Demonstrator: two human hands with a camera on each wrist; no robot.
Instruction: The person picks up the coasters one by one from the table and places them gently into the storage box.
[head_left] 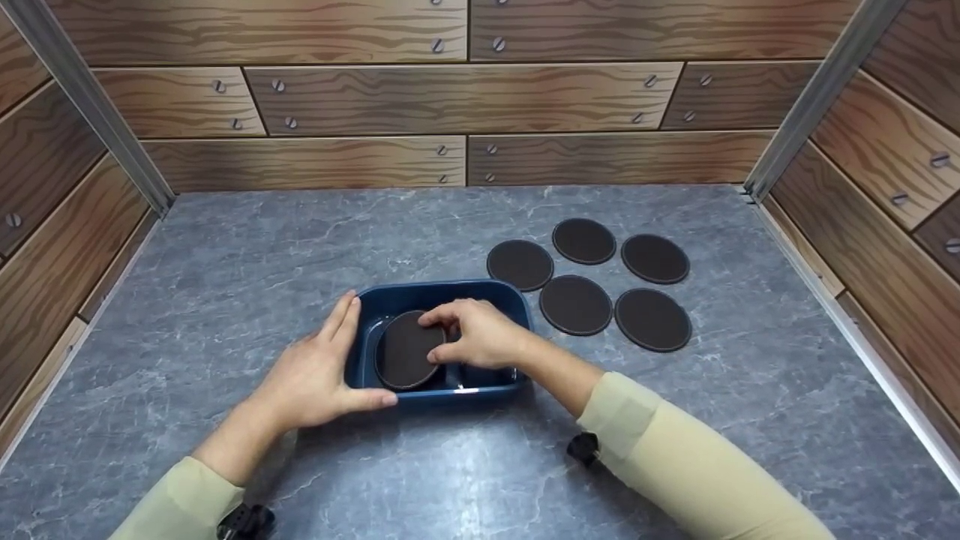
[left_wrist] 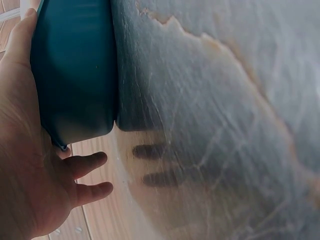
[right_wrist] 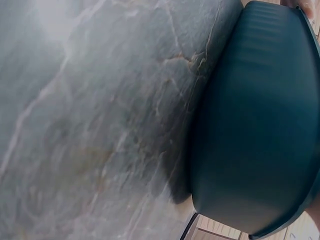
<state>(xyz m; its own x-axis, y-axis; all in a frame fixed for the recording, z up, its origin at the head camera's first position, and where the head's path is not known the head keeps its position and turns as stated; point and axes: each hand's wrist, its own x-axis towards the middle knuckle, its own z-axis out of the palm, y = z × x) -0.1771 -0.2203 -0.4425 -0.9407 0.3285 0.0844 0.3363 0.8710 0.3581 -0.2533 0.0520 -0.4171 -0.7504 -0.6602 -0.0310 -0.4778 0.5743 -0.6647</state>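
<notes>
A deep blue rectangular dish (head_left: 439, 393) stands on the tabletop, and its outer wall fills part of both wrist views. Inside its left half is a round black coaster (head_left: 409, 351), slightly tilted. My right hand (head_left: 484, 335) reaches into the dish and pinches that coaster at its right edge between thumb and fingers; in the right wrist view the dish wall hides most of this hand. My left hand (head_left: 315, 375) steadies the dish, its straight fingers along the left end and its thumb on the front rim. Whatever lies under the coaster is hidden.
Several more black coasters (head_left: 576, 304) lie flat on the grey marbled tabletop (head_left: 300, 240), right of and behind the dish. Wood-patterned walls (head_left: 465, 97) with metal corner posts enclose the table at the back and sides.
</notes>
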